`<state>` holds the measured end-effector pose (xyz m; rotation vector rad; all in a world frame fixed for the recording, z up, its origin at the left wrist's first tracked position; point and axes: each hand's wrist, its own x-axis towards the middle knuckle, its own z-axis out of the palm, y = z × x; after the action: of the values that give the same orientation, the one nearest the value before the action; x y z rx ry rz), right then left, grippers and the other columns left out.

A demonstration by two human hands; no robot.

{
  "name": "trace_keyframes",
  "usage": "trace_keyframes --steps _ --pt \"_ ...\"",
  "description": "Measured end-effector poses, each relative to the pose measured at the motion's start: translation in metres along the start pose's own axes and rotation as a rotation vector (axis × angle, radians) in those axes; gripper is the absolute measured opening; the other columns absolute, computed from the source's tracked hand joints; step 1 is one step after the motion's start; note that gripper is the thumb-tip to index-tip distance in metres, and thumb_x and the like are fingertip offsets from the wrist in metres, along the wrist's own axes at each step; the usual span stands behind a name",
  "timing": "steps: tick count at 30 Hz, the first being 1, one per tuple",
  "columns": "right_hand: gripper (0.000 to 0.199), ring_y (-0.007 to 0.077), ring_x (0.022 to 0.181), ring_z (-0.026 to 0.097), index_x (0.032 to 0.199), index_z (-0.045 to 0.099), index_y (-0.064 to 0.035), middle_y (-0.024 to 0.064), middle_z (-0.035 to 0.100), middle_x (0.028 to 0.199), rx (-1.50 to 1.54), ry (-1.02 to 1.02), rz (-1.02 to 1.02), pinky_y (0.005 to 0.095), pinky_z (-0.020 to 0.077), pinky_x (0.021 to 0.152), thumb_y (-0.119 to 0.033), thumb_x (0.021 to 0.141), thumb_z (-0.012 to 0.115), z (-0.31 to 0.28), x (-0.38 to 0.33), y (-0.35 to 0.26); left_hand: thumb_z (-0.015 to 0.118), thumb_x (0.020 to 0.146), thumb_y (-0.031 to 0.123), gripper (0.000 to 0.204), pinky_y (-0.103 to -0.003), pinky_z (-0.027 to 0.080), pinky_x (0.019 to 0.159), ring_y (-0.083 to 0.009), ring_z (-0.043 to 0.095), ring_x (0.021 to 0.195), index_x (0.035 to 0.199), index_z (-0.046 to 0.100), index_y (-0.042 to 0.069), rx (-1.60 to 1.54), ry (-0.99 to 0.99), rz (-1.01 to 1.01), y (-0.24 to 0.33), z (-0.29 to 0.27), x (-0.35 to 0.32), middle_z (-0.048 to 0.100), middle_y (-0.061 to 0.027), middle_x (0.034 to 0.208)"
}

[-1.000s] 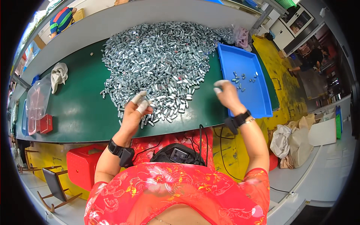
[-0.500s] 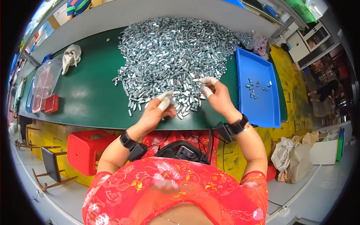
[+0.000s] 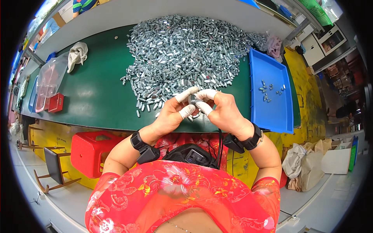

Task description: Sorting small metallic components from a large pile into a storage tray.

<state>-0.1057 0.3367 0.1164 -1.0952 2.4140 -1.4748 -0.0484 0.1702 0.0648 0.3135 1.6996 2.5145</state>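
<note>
My left hand (image 3: 171, 113) and my right hand (image 3: 225, 112) meet at the near edge of a large pile of small, elongated silvery metal parts (image 3: 186, 54). White finger covers wrap the thumb and forefinger of each. The fingertips are pinched together around a small silvery metal part (image 3: 193, 99), mostly hidden between them. A few loose parts lie just under and beside the fingers. Right of the pile stands a shallow blue tray (image 3: 272, 112) with several of the same parts scattered in it.
The pile lies on a green table (image 3: 101, 85). At its left are a white cloth (image 3: 77, 56), a clear plastic bag (image 3: 52, 75) and a small red bin (image 3: 56, 103). A red stool (image 3: 87, 155) stands below the front edge; pale sacks (image 3: 307, 163) sit on the floor at right.
Both hands have come together in front of the pile; before, they were apart. My right hand has moved left and down from the pile, and my left hand rightward. The view has shifted slightly.
</note>
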Motion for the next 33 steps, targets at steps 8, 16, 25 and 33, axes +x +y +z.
trace_keyframes --steps 8,16,25,33 --pt "0.014 0.0116 0.064 0.059 0.094 0.061 -0.0010 0.0086 0.064 0.074 -0.025 -0.066 0.140 0.0249 0.0462 0.056 -0.010 0.083 0.058 -0.002 -0.002 -0.003 0.056 0.082 -0.003 0.052 -0.028 0.045 0.087 -0.0163 0.051 0.106 0.131 0.041 0.006 0.110 0.051 0.165 -0.006 0.004 -0.004 0.054 -0.0056 0.112" --pt "0.014 0.0116 0.060 0.058 0.089 0.061 0.0002 0.0071 0.061 0.067 -0.064 -0.095 0.161 0.0249 0.0453 0.055 -0.013 0.085 0.057 -0.001 -0.006 0.002 0.057 0.080 -0.006 0.051 -0.027 0.046 0.084 -0.0162 0.054 0.102 0.128 0.045 0.005 0.550 0.066 0.347 0.000 0.008 -0.007 0.054 -0.0066 0.112" --pt "0.013 0.0107 0.063 0.058 0.089 0.059 0.0008 0.0082 0.061 0.072 0.002 0.095 0.046 0.0250 0.0456 0.058 -0.011 0.084 0.059 0.005 -0.014 -0.004 0.058 0.083 0.003 0.052 -0.026 0.046 0.081 -0.0142 0.058 0.087 0.132 0.038 0.004 0.153 0.024 0.121 0.004 0.013 -0.007 0.055 -0.0066 0.106" --pt "0.010 0.0077 0.064 0.056 0.089 0.058 -0.0009 0.0013 0.060 0.072 0.152 -0.061 0.151 0.0230 0.0454 0.058 -0.010 0.085 0.058 -0.003 -0.011 -0.007 0.059 0.084 0.005 0.054 -0.028 0.047 0.079 -0.0140 0.056 0.088 0.134 0.036 0.004 0.194 0.016 0.173 -0.003 0.014 -0.009 0.055 -0.0068 0.102"
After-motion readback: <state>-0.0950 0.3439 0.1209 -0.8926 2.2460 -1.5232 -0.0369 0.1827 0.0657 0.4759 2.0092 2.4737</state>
